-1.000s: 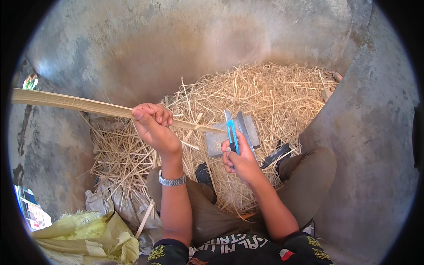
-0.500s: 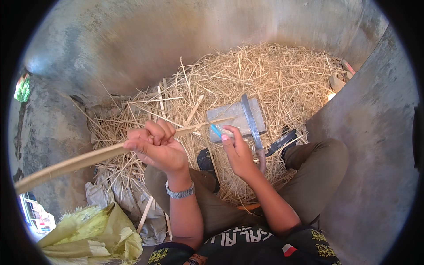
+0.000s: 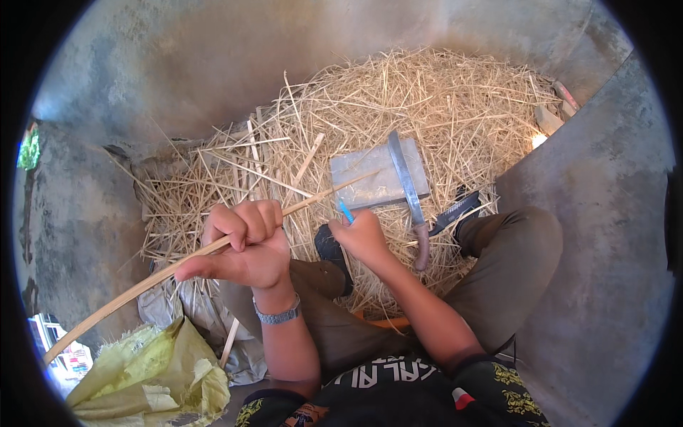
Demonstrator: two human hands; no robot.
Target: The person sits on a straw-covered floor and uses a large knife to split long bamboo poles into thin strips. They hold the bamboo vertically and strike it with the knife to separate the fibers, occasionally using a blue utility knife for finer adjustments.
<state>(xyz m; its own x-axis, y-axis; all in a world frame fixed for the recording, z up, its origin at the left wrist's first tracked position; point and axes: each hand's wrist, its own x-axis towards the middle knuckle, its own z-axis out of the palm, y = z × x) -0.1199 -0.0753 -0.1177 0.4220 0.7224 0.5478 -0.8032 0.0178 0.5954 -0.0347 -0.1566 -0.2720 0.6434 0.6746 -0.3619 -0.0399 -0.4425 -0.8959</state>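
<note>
My left hand (image 3: 247,240) is wrapped round a long bamboo strip (image 3: 158,277), its thumb stretched along it. The strip slants from the lower left up to the right, and its thin tip is over a grey block (image 3: 359,188). Just below the block, my right hand (image 3: 360,233) is closed on a slim blue tool (image 3: 346,211); its exact kind is too small to make out. A machete (image 3: 405,181) lies across the block's right part, its wooden handle pointing toward me. Neither hand touches the machete.
Straw-like shavings and thin strips (image 3: 462,114) cover the floor between curved grey walls (image 3: 597,235). My feet rest among them, either side of the machete handle. A torn yellowish sack (image 3: 153,377) lies at the lower left, and a reddish-grey piece (image 3: 565,99) at the far right.
The bamboo strip has turned, its narrower side now showing, and its left end sits lower. My left hand has rolled palm-up; my right hand has drawn back slightly toward me, its fingers curled in.
</note>
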